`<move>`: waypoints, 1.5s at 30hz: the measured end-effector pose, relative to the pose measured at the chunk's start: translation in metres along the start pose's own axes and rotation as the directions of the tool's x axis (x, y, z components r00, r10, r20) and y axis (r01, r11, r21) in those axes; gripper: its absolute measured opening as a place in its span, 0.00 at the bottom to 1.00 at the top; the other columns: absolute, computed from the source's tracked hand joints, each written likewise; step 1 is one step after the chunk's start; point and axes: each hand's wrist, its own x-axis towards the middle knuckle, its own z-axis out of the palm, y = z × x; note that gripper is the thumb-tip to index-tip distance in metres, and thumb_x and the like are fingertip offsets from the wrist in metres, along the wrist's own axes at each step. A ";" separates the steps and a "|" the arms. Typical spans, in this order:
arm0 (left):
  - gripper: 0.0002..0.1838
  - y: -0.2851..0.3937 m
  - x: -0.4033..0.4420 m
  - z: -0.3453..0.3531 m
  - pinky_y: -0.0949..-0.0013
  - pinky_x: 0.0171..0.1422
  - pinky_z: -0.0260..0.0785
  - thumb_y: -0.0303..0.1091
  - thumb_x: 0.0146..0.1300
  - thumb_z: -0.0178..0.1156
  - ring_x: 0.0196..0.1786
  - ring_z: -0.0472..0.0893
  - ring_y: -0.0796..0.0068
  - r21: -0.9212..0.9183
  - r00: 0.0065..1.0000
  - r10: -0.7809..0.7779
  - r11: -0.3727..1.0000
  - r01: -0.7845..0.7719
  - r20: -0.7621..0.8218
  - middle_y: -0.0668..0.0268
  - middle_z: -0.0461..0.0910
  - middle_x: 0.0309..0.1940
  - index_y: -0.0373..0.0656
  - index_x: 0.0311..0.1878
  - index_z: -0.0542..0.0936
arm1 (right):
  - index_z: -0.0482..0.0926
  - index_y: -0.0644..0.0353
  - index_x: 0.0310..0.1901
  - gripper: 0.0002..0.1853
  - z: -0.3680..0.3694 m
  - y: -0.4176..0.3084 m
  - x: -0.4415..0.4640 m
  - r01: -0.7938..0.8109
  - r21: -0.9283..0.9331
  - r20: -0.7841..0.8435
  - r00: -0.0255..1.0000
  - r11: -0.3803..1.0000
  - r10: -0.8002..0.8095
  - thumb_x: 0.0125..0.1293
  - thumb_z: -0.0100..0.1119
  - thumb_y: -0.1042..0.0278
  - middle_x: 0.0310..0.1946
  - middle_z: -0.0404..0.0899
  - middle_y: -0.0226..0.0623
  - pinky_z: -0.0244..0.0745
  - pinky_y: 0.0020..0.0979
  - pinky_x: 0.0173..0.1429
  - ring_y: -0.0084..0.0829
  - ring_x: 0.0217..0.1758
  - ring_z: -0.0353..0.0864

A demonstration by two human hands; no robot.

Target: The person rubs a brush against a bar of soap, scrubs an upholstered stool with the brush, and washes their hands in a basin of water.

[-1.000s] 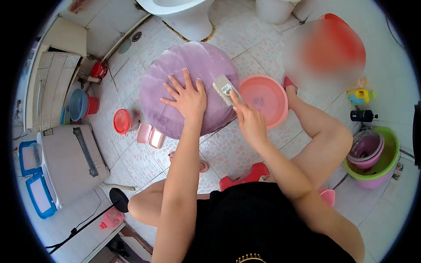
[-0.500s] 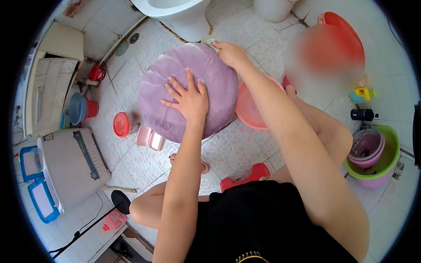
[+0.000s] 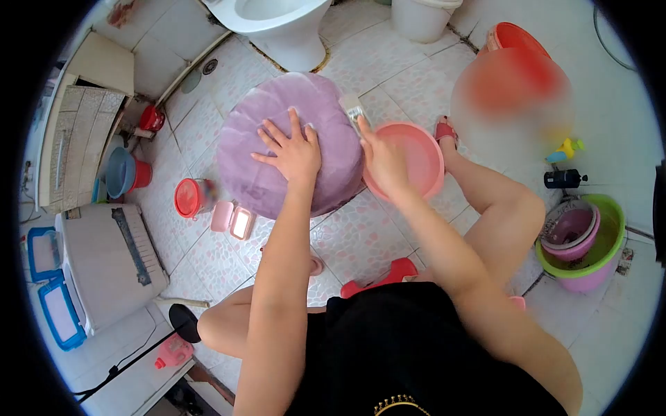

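A round purple cushion (image 3: pixel 243 166), plush and thick, sits on the tiled floor in front of me. My left hand (image 3: pixel 297 158) lies flat on its top with the fingers spread. My right hand (image 3: pixel 383 159) is closed around the handle of a pale brush (image 3: pixel 353 107) with a small label on it. The brush is at the cushion's right edge; its underside and bristles are hidden. Beneath my right hand and wrist, a pink basin (image 3: pixel 423 163) stands against the cushion's right side, holding what looks like water.
A toilet (image 3: pixel 281 21) stands behind the cushion. To the left are a red-lidded bucket (image 3: pixel 188 198), an opened pink soap box (image 3: pixel 241 224) and a washing machine (image 3: pixel 107 267). A red stool (image 3: pixel 380 277) is below me. Nested basins (image 3: pixel 586 274) and a red tub (image 3: pixel 517 38) are on the right.
My right hand has moved with the brush from the cushion's upper right edge down and to the right, over the pink basin's rim. My left hand stays pressed on the cushion.
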 end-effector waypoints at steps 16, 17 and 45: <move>0.30 -0.003 -0.002 -0.003 0.24 0.76 0.32 0.54 0.72 0.48 0.80 0.50 0.37 -0.014 0.996 0.063 0.998 -0.064 -0.059 0.39 0.54 0.77 0.63 0.76 0.66 | 0.65 0.44 0.75 0.29 -0.007 -0.016 -0.043 -0.015 0.100 0.009 1.000 0.995 0.014 0.73 0.54 0.69 0.33 0.81 0.53 0.74 0.47 0.39 0.53 0.34 0.82; 0.30 -0.003 -0.002 -0.003 0.24 0.76 0.32 0.53 0.72 0.48 0.80 0.50 0.38 -0.011 0.995 0.065 0.998 -0.066 -0.069 0.39 0.54 0.77 0.63 0.76 0.66 | 0.66 0.45 0.74 0.28 -0.009 -0.020 -0.026 0.006 0.035 0.023 1.000 0.999 -0.007 0.73 0.54 0.69 0.33 0.81 0.54 0.75 0.48 0.39 0.54 0.35 0.83; 0.34 -0.035 0.039 0.013 0.54 0.83 0.45 0.48 0.73 0.42 0.81 0.56 0.59 -0.200 0.985 0.159 0.969 -0.143 0.067 0.52 0.59 0.78 0.38 0.77 0.60 | 0.63 0.40 0.76 0.34 0.017 -0.040 0.021 0.346 -0.283 0.220 0.931 0.894 -0.291 0.68 0.51 0.72 0.35 0.82 0.54 0.79 0.51 0.38 0.54 0.33 0.85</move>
